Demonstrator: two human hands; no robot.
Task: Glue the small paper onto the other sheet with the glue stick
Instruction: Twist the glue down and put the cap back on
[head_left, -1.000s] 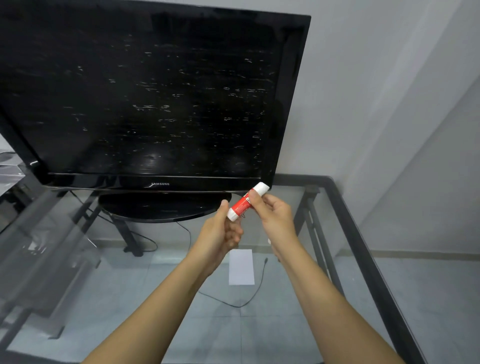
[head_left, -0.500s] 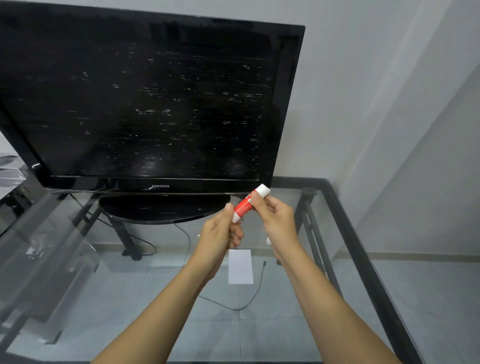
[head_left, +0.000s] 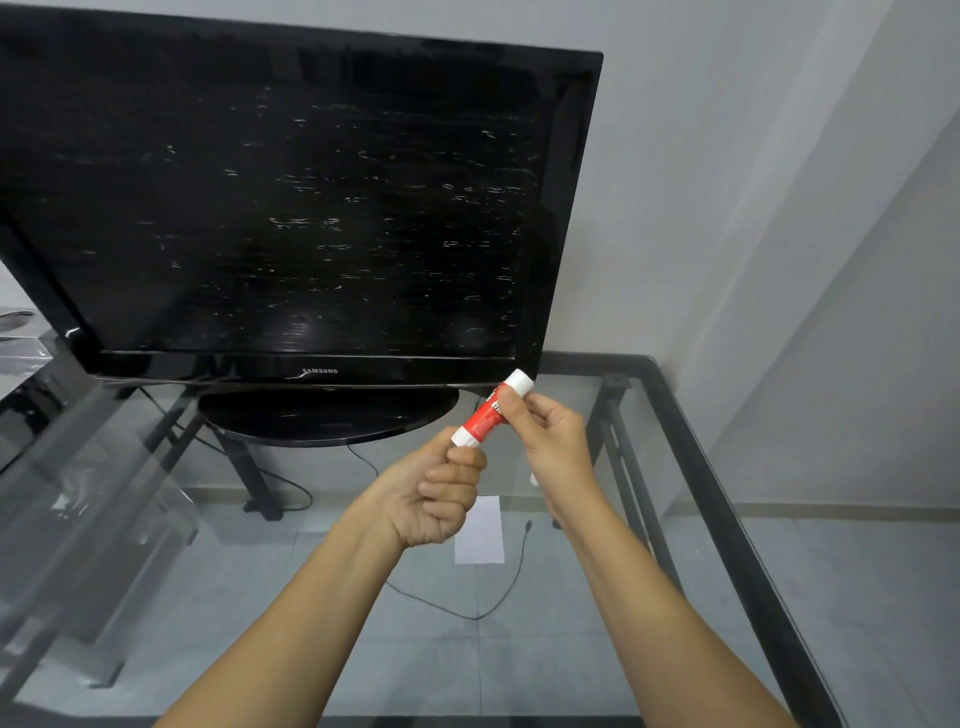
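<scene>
The glue stick (head_left: 491, 409) slants up to the right, left hand (head_left: 436, 493) pinching its low end, right hand (head_left: 550, 441) pinching its top.

Glue stick (head_left: 487, 412): red body with white lettering, white at both ends. Paper (head_left: 480, 530) is plain white; TV (head_left: 291, 208) glossy black, screen flecked with pale streaks, silver logo on the bezel. Table (head_left: 727, 493) is clear glass in a black frame, cable (head_left: 488, 597) black, wall (head_left: 753, 156) light grey, floor tiles grey-blue.
</scene>
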